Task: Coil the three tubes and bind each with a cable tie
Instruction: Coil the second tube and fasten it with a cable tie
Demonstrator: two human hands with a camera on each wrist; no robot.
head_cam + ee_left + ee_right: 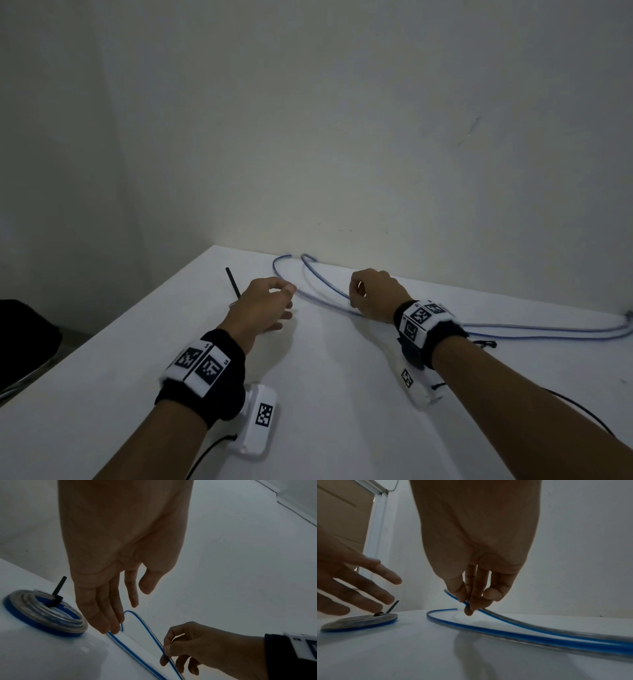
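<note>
Two loose clear tubes with a blue stripe lie across the white table. My right hand pinches one tube between thumb and fingertips near its free end, as the right wrist view shows. The other tube lies flat beside it. My left hand is open, its straight fingertips at that tube's end. A finished coil, bound with a black cable tie, lies left of this hand; in the head view only the tie's tail shows.
The table's far edge meets a white wall, close behind the tube ends. Both tubes run off to the right, where a small black piece lies. A dark object stands beyond the table's left edge.
</note>
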